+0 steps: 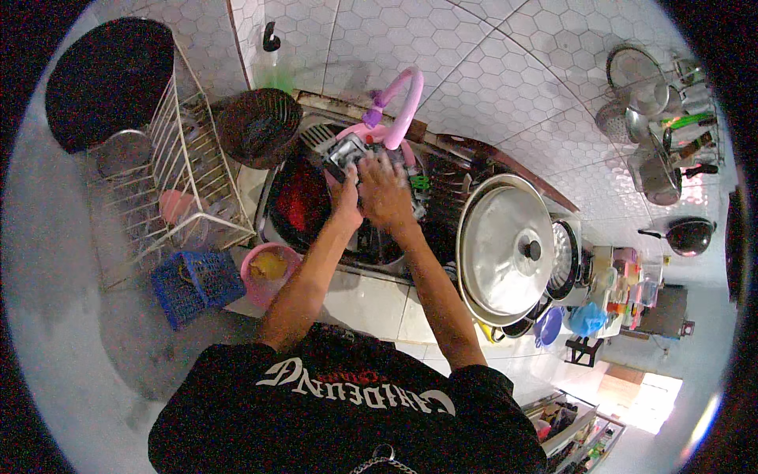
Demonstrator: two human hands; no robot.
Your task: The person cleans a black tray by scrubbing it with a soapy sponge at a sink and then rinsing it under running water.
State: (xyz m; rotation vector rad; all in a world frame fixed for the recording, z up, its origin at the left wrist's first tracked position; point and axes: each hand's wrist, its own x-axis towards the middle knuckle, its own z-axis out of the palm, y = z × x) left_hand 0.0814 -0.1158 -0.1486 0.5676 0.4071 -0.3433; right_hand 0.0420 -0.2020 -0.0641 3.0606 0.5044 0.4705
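Note:
My left hand (345, 195) grips a dark, soapy object (343, 157) over the sink (269, 222); suds and my fingers hide its exact kind. My right hand (385, 192) lies against the object's right side, its fingers blurred and wet with foam. Whether it holds a sponge is hidden. A pink basin (354, 129) shows behind the hands, below a pink faucet hose (407, 106). To the left of the object, a slotted turner head (318, 136) sticks up. Something red (294, 204) lies in the dark left part of the sink.
A wire dish rack (183, 160) and a brown woven basket (260, 127) stand left. Nearer me are a blue plastic basket (198, 287) and a pink tub (251, 287) with something yellow inside. A large lidded metal pot (503, 249) stands right; ladles and strainers (642, 118) hang on the wall.

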